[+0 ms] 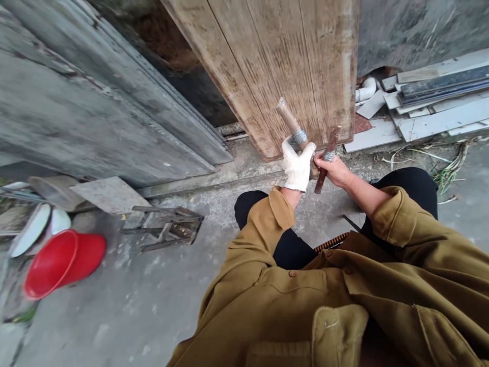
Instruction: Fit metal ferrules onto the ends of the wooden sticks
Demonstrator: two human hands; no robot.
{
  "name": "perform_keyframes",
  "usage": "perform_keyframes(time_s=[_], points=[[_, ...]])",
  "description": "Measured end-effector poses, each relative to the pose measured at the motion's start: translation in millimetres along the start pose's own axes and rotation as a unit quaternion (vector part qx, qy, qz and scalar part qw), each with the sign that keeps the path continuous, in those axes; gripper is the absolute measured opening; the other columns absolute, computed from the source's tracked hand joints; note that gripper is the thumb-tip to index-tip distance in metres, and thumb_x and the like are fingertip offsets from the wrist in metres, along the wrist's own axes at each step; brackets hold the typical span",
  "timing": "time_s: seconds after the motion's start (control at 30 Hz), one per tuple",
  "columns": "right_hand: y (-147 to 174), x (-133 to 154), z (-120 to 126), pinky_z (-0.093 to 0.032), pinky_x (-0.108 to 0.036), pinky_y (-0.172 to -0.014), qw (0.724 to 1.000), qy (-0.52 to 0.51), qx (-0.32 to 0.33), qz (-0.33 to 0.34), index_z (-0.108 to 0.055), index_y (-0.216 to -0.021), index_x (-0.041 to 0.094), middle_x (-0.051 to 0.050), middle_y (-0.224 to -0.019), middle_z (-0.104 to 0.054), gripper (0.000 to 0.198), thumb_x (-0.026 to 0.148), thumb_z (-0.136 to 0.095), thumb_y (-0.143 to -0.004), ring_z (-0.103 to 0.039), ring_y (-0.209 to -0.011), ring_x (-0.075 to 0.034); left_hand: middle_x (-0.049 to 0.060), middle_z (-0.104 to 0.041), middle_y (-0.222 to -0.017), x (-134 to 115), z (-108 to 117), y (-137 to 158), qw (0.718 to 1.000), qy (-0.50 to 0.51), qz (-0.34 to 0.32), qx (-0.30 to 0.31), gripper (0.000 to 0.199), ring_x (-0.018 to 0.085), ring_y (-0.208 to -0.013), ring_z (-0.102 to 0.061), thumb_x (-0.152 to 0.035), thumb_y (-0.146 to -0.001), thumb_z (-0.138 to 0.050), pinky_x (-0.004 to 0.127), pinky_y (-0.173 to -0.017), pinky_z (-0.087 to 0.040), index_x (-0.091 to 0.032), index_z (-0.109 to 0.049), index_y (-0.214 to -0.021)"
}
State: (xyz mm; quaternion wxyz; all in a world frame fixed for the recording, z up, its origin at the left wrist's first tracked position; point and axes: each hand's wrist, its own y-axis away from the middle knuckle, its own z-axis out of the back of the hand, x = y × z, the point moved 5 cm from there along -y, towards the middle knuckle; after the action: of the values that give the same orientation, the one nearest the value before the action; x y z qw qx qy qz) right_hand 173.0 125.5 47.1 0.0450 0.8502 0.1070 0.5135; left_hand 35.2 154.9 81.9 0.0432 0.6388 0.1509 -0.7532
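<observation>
My left hand [298, 165], in a white knit glove, is closed around a pale wooden stick [289, 116] whose upper end points up and to the left. A coil of silvery wire [300, 136] is wound round this stick just above the glove. Bare, my right hand [335, 171] grips a darker reddish-brown stick [334, 135], held nearly upright, also with wire [329, 156] wrapped about it. Both hands are close together in front of my knees. Whether the sticks touch or a wire links them I cannot tell.
A plank panel [278, 66] leans against the wall ahead. Grey boards [114, 102] stand to the left. A wooden stool [171, 227] lies on its side near a red bucket [64, 262]. Stacked strips [439, 109] and a white pipe [367, 89] are at the right.
</observation>
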Motion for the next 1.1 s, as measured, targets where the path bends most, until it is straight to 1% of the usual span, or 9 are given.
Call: perform_keyframes(time_s=[0.07,0.2,0.27,0.33,0.4,0.53,0.67,0.9,1.1], points=[[1,5,0,-0.049,-0.025,-0.059,1.000,0.014,0.009,0.018,-0.065,-0.083,0.021,0.004,-0.071,-0.062,0.065,0.062,-0.103,-0.052,-0.055,-0.064,-0.011,0.004,-0.074,-0.113,-2,-2,-3,1.000,0.004,0.000,-0.001,0.054,0.024,-0.112,-0.074,-0.038,-0.086,-0.093,0.041,-0.105,-0.060,-0.027,-0.057,-0.125],[3,10,-6,-0.052,-0.029,-0.053,0.996,0.053,0.066,0.008,-0.064,-0.084,0.022,0.002,-0.071,-0.063,0.062,0.065,-0.101,-0.059,-0.059,-0.061,-0.015,0.004,-0.072,-0.112,-5,-10,-2,0.999,0.042,0.000,0.007,0.053,0.022,-0.108,-0.074,-0.041,-0.088,-0.092,0.040,-0.102,-0.061,-0.026,-0.055,-0.122],[2,15,-5,-0.057,-0.030,-0.059,0.996,0.062,0.054,0.022,-0.064,-0.083,0.022,0.001,-0.073,-0.066,0.061,0.064,-0.101,-0.059,-0.062,-0.064,-0.016,0.004,-0.071,-0.112,-8,-12,0,0.997,0.077,-0.007,0.017,0.050,0.020,-0.103,-0.074,-0.049,-0.092,-0.088,0.038,-0.098,-0.062,-0.026,-0.054,-0.122],[2,22,-5,-0.062,-0.033,-0.072,0.997,0.046,0.040,0.041,-0.063,-0.082,0.023,-0.001,-0.080,-0.071,0.062,0.064,-0.102,-0.057,-0.067,-0.071,-0.017,0.004,-0.070,-0.107,-10,-11,0,0.993,0.111,-0.009,0.033,0.047,0.019,-0.098,-0.074,-0.062,-0.098,-0.079,0.036,-0.091,-0.064,-0.026,-0.057,-0.120],[3,26,-6,-0.063,-0.037,-0.082,0.998,0.024,0.051,0.041,-0.061,-0.082,0.023,-0.004,-0.089,-0.076,0.063,0.065,-0.102,-0.057,-0.071,-0.078,-0.019,0.003,-0.069,-0.100,-13,-8,-4,0.990,0.133,-0.010,0.051,0.050,0.019,-0.094,-0.075,-0.074,-0.100,-0.068,0.035,-0.086,-0.064,-0.026,-0.061,-0.115],[6,30,-5,-0.062,-0.038,-0.084,0.996,0.038,0.075,0.027,-0.063,-0.081,0.023,-0.007,-0.094,-0.078,0.060,0.064,-0.101,-0.060,-0.073,-0.083,-0.022,0.004,-0.070,-0.097,-16,3,-19,0.988,0.134,-0.036,0.061,0.061,0.021,-0.099,-0.074,-0.084,-0.094,-0.067,0.036,-0.089,-0.064,-0.024,-0.067,-0.102],[8,29,-4,-0.062,-0.039,-0.088,0.994,0.065,0.085,0.032,-0.067,-0.078,0.022,-0.007,-0.089,-0.077,0.055,0.061,-0.101,-0.062,-0.075,-0.088,-0.024,0.003,-0.069,-0.091,-10,3,-26,0.987,0.144,-0.006,0.066,0.062,0.021,-0.095,-0.072,-0.083,-0.093,-0.069,0.035,-0.085,-0.063,-0.022,-0.068,-0.093],[7,30,3,-0.061,-0.045,-0.102,0.990,0.115,0.068,0.054,-0.072,-0.077,0.023,-0.006,-0.085,-0.076,0.047,0.059,-0.100,-0.066,-0.077,-0.104,-0.029,0.002,-0.070,-0.083,3,4,-25,0.985,0.166,0.045,0.026,0.053,0.019,-0.086,-0.072,-0.073,-0.095,-0.076,0.033,-0.078,-0.063,-0.021,-0.070,-0.087],[3,31,11,-0.060,-0.041,-0.103,0.984,0.153,0.065,0.064,-0.074,-0.078,0.020,-0.007,-0.088,-0.077,0.042,0.052,-0.100,-0.067,-0.078,-0.099,-0.026,0.000,-0.070,-0.081,7,6,-28,0.983,0.167,0.062,0.041,0.037,0.014,-0.075,-0.069,-0.056,-0.096,-0.082,0.028,-0.072,-0.058,-0.021,-0.070,-0.090]])
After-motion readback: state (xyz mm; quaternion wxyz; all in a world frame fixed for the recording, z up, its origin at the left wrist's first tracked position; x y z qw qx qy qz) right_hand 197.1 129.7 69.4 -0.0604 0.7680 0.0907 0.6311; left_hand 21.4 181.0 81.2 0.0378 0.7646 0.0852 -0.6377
